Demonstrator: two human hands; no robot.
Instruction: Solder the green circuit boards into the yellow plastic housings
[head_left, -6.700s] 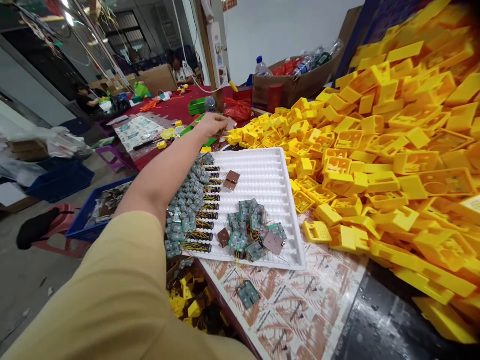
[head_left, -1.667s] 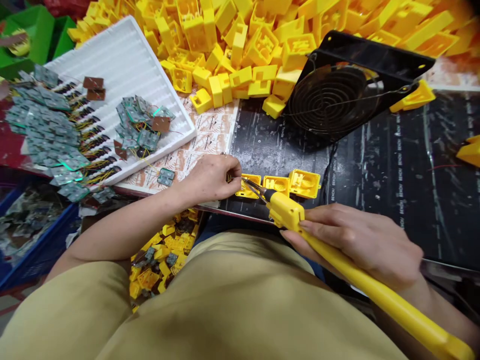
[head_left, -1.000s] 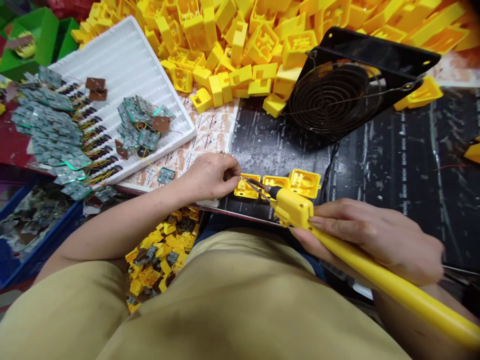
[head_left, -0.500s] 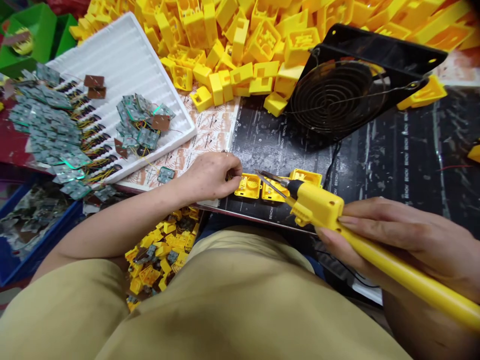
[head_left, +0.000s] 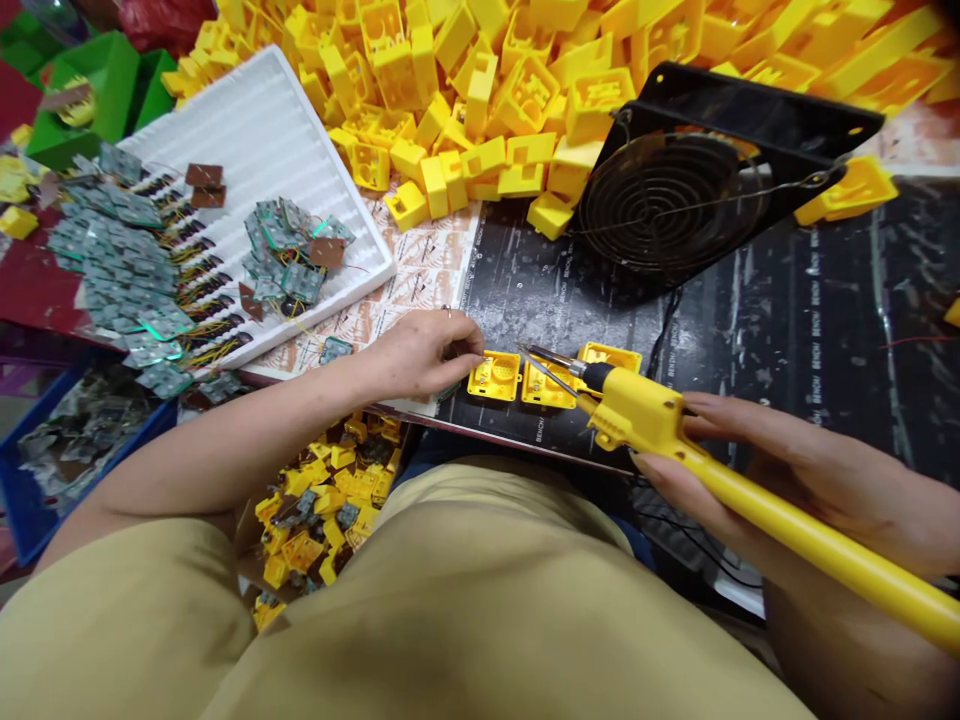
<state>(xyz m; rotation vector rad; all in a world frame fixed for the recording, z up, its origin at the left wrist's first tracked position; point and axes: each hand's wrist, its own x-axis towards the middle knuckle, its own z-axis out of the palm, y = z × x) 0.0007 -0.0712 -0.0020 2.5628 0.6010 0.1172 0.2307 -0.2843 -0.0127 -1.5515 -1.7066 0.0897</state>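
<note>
My right hand [head_left: 810, 480] holds a yellow soldering iron [head_left: 645, 405] with a thin feed tube beside its metal tip. The tip points left, over a small open yellow case [head_left: 549, 384]. Another open case [head_left: 495, 376] lies to its left, and a third case [head_left: 611, 355] sits behind the iron, partly covered by it. My left hand [head_left: 427, 352] is at the left edge of the leftmost case, fingers curled and closed with thumb and forefinger together. What they pinch is hidden.
A black fan [head_left: 675, 200] stands behind the cases, before a heap of yellow cases [head_left: 450, 120]. At left, a white ridged tray [head_left: 262, 110] carries circuit boards [head_left: 120, 260] with wires. A blue bin [head_left: 30, 520] and a green box [head_left: 90, 120] stand farther left.
The view has shifted slightly. My right forefinger has lifted a little on the soldering iron, which stays over the cases. My left hand remains beside the leftmost case.
</note>
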